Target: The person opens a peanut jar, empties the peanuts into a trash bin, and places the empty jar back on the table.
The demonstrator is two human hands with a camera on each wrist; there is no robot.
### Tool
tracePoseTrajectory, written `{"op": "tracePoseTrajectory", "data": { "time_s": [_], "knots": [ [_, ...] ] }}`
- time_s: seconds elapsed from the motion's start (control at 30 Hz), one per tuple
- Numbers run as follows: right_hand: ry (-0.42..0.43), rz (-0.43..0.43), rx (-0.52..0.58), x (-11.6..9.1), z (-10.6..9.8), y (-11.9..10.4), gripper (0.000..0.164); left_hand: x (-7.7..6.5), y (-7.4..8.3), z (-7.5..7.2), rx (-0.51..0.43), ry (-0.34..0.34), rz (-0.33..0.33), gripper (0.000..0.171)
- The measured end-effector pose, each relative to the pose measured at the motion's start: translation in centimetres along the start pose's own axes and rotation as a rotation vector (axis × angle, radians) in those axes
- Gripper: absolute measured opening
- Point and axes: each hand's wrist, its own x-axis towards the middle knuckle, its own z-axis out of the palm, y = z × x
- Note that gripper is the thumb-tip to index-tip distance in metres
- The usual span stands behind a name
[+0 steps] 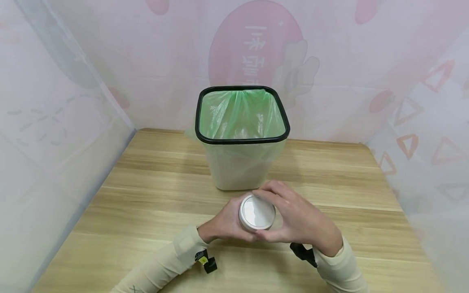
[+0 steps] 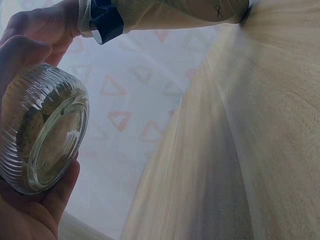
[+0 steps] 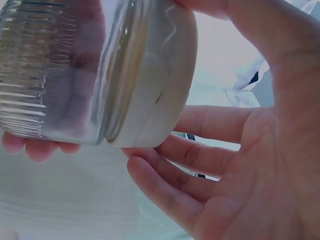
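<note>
A ribbed clear glass jar [image 2: 52,130] with a white lid [image 1: 258,212] is held up over the near middle of the table. My left hand [image 1: 230,219] grips the jar's body from the left, its thumb and fingers around the glass. From the other side my right hand [image 1: 300,215] holds the lid's rim between thumb and fingers. In the right wrist view the lid [image 3: 162,80] sits on the jar's mouth, and left-hand fingertips [image 3: 40,150] show beneath the glass. What the jar contains, if anything, is unclear through the ribs.
Just beyond the hands, a pale bin [image 1: 242,167] with a black rim [image 1: 242,141] and a green plastic liner [image 1: 242,114] stands on the wooden table [image 1: 154,195]. Printed fabric walls [image 1: 168,61] enclose the back and both sides.
</note>
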Motion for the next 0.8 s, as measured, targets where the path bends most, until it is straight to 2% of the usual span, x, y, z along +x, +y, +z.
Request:
{"op": "tracePoseTrajectory", "data": {
  "time_s": [0.13,0.4,0.63,0.8],
  "knots": [
    [-0.016,-0.012,0.015,0.1,-0.1,0.0,0.071,-0.2,-2.0,0.4,-0.03,0.005,-0.001,0.088],
    [-0.033,-0.003,0.025,0.0,-0.2,-0.2,0.076,-0.2,-2.2,0.3,-0.03,-0.004,-0.003,0.088],
    [0.028,0.099,-0.091,-0.3,0.0,-1.3,0.09,-0.3,-2.3,0.0,0.029,0.015,0.005,0.093],
    [0.057,0.166,-0.15,-0.1,0.3,-1.9,0.086,-0.3,-2.2,0.0,0.029,0.019,-0.002,0.089]
  ]
}}
